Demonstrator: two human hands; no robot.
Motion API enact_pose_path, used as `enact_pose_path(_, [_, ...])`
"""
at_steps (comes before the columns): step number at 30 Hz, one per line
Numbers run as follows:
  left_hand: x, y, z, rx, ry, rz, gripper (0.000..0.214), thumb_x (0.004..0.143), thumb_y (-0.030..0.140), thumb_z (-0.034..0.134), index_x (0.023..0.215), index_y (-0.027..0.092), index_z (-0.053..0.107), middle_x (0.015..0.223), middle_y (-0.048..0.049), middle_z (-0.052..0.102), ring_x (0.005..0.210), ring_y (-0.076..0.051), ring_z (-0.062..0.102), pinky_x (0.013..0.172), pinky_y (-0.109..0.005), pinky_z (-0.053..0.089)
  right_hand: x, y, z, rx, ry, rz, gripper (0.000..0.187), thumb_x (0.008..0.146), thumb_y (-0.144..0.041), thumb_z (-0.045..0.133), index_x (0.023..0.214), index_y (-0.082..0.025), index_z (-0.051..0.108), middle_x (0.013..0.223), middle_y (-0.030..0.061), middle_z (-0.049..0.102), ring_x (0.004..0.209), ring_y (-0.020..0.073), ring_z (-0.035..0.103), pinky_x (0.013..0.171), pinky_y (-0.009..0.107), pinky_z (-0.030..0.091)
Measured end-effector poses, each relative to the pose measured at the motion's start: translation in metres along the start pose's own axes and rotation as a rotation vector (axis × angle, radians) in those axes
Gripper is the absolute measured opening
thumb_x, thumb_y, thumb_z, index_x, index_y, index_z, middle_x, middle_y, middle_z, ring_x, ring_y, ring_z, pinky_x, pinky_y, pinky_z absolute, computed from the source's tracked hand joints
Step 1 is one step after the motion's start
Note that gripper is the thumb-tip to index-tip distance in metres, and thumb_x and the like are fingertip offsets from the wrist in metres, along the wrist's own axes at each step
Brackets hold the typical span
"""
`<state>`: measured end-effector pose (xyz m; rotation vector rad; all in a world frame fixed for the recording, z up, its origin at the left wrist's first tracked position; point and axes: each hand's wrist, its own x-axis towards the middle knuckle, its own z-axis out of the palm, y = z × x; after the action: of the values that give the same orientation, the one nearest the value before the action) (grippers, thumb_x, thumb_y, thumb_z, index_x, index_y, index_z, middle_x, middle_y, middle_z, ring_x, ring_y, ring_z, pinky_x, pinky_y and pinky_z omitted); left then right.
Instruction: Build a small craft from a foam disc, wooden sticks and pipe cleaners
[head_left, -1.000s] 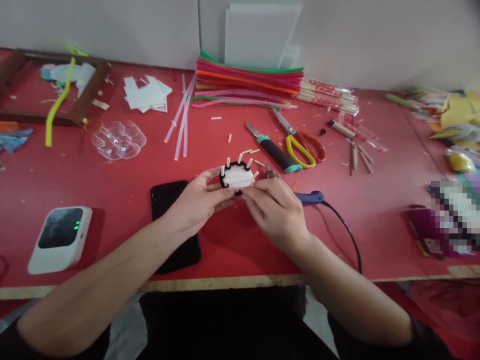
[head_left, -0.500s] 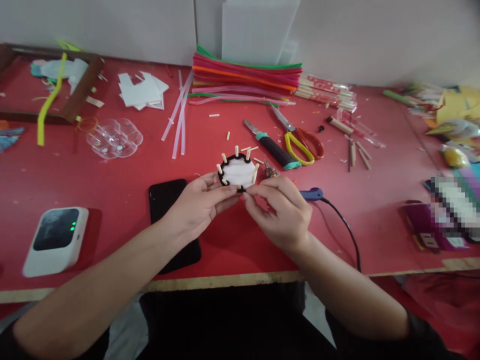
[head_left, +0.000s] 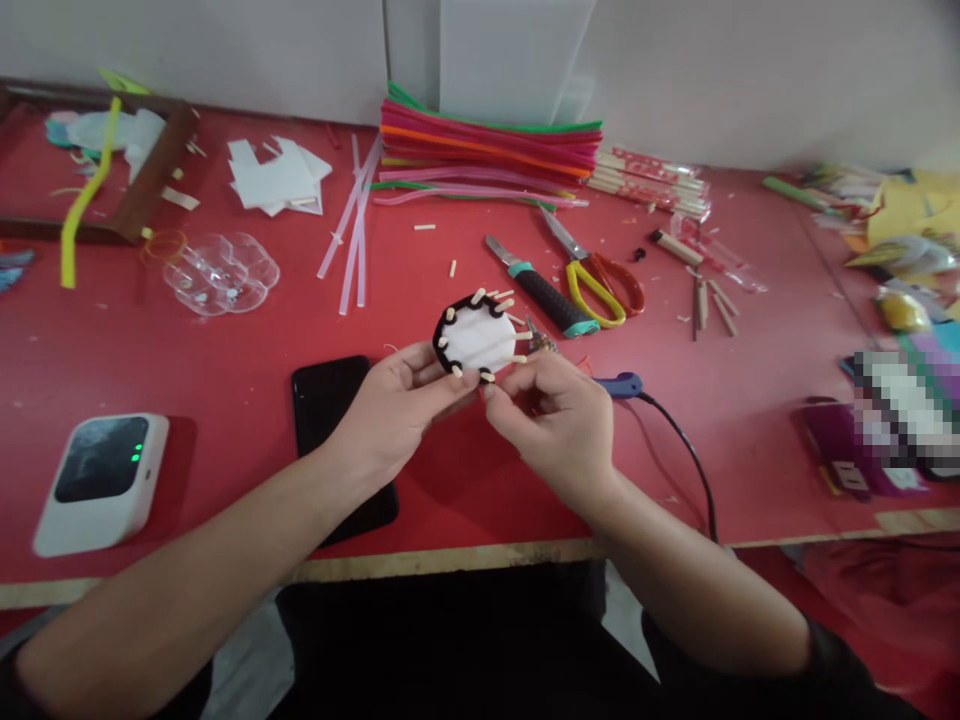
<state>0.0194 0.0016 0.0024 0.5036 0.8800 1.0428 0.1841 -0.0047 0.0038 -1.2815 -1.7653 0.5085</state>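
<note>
My left hand (head_left: 401,400) pinches the near edge of a small white disc (head_left: 478,337) rimmed in black, with several short wooden pegs sticking out around its edge. The disc is held a little above the red table (head_left: 225,350), tilted toward me. My right hand (head_left: 553,415) is closed, its thumb and fingertips pressed at the disc's lower right rim by a peg. A blue glue gun (head_left: 619,384) with a black cord lies just behind my right hand.
A black phone (head_left: 330,420) lies under my left wrist. A white device (head_left: 97,480) with green lights sits front left. Behind are a knife (head_left: 541,288), scissors (head_left: 600,280), coloured foam sheets (head_left: 487,150), clear glue sticks (head_left: 352,230), a plastic tray (head_left: 217,272) and wooden sticks (head_left: 709,300).
The disc has turned and tilted up toward me in my fingers, its pegs swinging round to the right. Both hands stayed in about the same place.
</note>
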Motion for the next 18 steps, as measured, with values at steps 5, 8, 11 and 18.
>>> enact_pose_path(5, [0.004, 0.007, 0.000, -0.097, 0.053, 0.020, 0.020, 0.074, 0.009, 0.085, 0.090, 0.017, 0.075, 0.087, 0.0010, 0.078, 0.083, -0.011, 0.074, 0.084, -0.024, 0.061, 0.007, -0.002, -0.022, -0.112, -0.129, -0.103, 0.013, 0.089, -0.029, 0.074, 0.082, -0.020, 0.067, 0.079, 0.0008, 0.066, 0.066, 0.0124, 0.059, 0.060, 0.027, 0.049])
enact_pose_path(8, [0.008, 0.014, -0.002, -0.110, 0.121, 0.075, 0.021, 0.069, 0.007, 0.086, 0.083, 0.016, 0.073, 0.080, 0.0013, 0.077, 0.075, -0.011, 0.073, 0.076, -0.022, 0.062, 0.005, 0.007, -0.051, -0.379, -0.212, -0.127, 0.011, 0.096, -0.026, 0.062, 0.101, -0.020, 0.068, 0.100, 0.0089, 0.072, 0.096, 0.0236, 0.068, 0.085, 0.038, 0.055])
enact_pose_path(11, [0.010, 0.017, -0.004, -0.099, 0.159, 0.104, 0.021, 0.066, 0.007, 0.086, 0.078, 0.015, 0.072, 0.079, 0.0004, 0.076, 0.075, -0.011, 0.073, 0.075, -0.023, 0.063, -0.004, 0.030, -0.075, -0.722, -0.289, -0.035, 0.025, 0.092, -0.020, 0.054, 0.113, -0.015, 0.065, 0.109, 0.0172, 0.070, 0.105, 0.0348, 0.065, 0.090, 0.050, 0.053])
enact_pose_path(18, [0.014, 0.015, -0.007, -0.103, 0.188, 0.105, 0.022, 0.066, 0.008, 0.088, 0.078, 0.015, 0.071, 0.085, -0.0016, 0.076, 0.079, -0.012, 0.072, 0.076, -0.024, 0.064, -0.003, 0.065, -0.083, -0.799, -0.479, -0.052, 0.047, 0.076, -0.009, 0.050, 0.121, -0.016, 0.062, 0.108, 0.0142, 0.070, 0.098, 0.0321, 0.068, 0.088, 0.049, 0.053])
